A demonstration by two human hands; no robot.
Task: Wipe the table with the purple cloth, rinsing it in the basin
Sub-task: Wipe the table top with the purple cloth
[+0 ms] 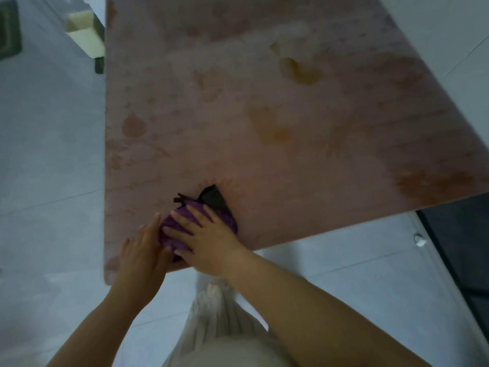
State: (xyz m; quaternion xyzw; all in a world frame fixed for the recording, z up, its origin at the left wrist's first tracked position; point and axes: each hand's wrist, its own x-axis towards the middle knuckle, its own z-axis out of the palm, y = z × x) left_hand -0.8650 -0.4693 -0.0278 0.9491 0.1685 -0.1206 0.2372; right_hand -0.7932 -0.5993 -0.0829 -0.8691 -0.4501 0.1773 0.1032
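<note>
garment: pale ribbed fabric (211, 313) is hanging at the bottom of the view, between the two forearms
left hand (143, 250): is lying flat on the table's near edge close to its near-left corner, fingers straight and together, gripping nothing; its inner side is touching the cloth
right hand (209, 239): is pressing down on top of the cloth, fingers spread and nearly straight, palm over the cloth's near part
purple cloth (169, 241): is sitting bunched on the table under the right hand, just beside the left hand, close to the near edge; a dark flap (211, 198) is sticking out past the fingertips on the far side
table (264, 165): pink top is showing a faded floral print; fine ruled lines on the right part are too blurred to read as writing
stains: yellowish patches are showing mid-table (270, 128) and further back (301, 72), well apart from the cloth
floor (47, 154): pale tiles are surrounding the table
small shiny object (419, 239): is lying on the floor right of the table, can't tell what it is
dark mat (463, 247): is running along the right edge
cream box (84, 35): is sitting off the table's far-left side
green mat (9, 27): is lying at the far-left edge
</note>
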